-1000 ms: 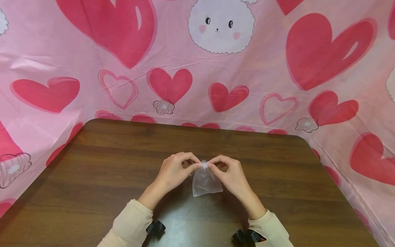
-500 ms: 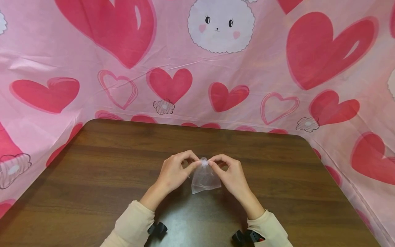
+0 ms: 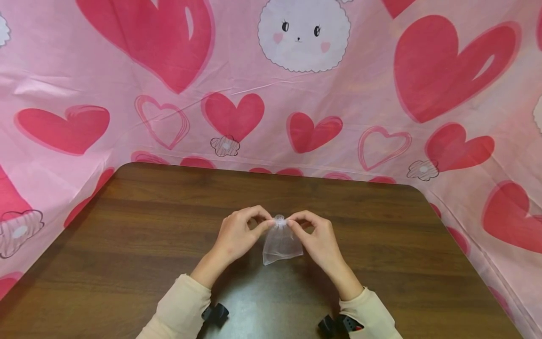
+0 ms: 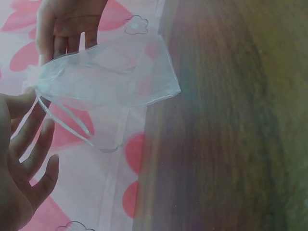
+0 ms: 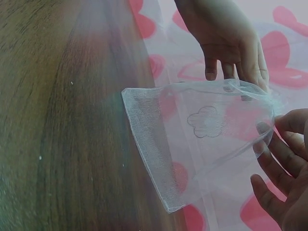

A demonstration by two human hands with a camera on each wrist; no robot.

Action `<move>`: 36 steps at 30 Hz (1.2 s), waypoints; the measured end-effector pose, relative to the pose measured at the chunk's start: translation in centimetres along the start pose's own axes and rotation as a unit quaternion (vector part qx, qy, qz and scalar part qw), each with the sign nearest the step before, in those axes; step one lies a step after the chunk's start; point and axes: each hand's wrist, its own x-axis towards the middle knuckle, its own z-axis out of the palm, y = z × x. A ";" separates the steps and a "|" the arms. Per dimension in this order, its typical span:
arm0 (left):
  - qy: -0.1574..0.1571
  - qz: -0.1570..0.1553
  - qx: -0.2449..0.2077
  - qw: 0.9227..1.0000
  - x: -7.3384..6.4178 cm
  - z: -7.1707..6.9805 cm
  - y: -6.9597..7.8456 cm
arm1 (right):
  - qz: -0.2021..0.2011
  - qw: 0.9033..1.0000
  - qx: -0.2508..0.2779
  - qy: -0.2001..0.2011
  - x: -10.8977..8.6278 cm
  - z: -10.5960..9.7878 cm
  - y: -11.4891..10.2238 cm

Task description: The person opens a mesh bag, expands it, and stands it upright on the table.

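A small sheer white drawstring pouch hangs above the table between both hands, its neck gathered into folds. My left hand pinches the left side of the neck with thumb and index finger. On the other side, my right hand pinches the neck in the same way. Two thin white drawstring ends dangle near the left hand in the left wrist view. The pouch body is see-through in the right wrist view, and I see nothing inside it. The remaining fingers of both hands are spread loosely.
The dark brown wooden table spreads out below the hands. A pink curtain with red hearts stands behind it and along its sides. Black wrist cameras sit at the cuffs of the beige sleeves.
Both hands have risen slightly in the head view, bringing the pouch up with them. The gathered top of the neck shows a little more. Both pinches have stayed on the neck.
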 end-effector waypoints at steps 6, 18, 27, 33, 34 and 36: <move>-0.002 -0.001 0.001 1.000 0.0 -0.1 -0.1 | 0.002 1.000 -0.007 0.001 0.0 0.0 0.1; -0.002 -0.005 0.002 1.000 -0.1 -0.3 -0.3 | 0.007 1.000 -0.011 0.005 0.3 -0.1 0.5; 0.002 -0.003 0.006 1.000 0.0 -0.4 -0.3 | -0.001 1.000 -0.010 0.013 0.3 -0.4 0.5; 0.001 -0.005 0.007 1.000 0.0 -0.5 -0.4 | 0.000 1.000 -0.009 0.015 0.3 -0.5 0.7; 0.001 -0.005 0.007 1.000 0.0 -0.5 -0.4 | 0.003 1.000 -0.007 0.015 0.3 -0.5 0.7; 0.000 -0.004 0.007 1.000 0.0 -0.5 -0.4 | 0.005 1.000 -0.007 0.013 0.4 -0.6 0.7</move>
